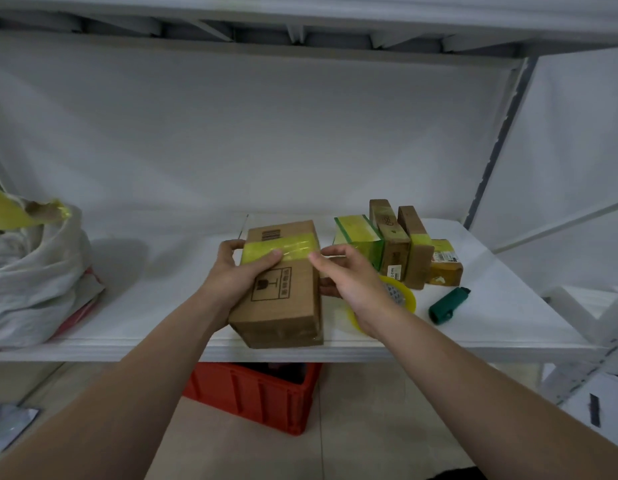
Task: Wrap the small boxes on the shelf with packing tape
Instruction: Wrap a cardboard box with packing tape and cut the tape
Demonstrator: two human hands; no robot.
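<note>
The cardboard box [283, 306] lies at the front edge of the white shelf [155, 306], near the middle of the view, with a yellow-green tape band [290, 244] across its far end. The left hand [236, 277] grips the box from nine o'clock, fingers curled round the far-left edge and thumb flat on the band. The right hand [349, 277] comes in from three o'clock, its fingers fairly straight and close together, tips touching the band where it turns over the right edge. The step looks like smoothing and seating this wrap. To do it well, the left hand should pin the box so it cannot slide, while the right fingers rub from the top face down over the edge, pushing out bubbles and creases. The packing-tape roll [404, 301] sits under the right wrist at four o'clock and the green box cutter [449, 304] beyond it, both handy for the next band. The taped small boxes [390, 244] stand at two o'clock; keep the elbow off them.
</note>
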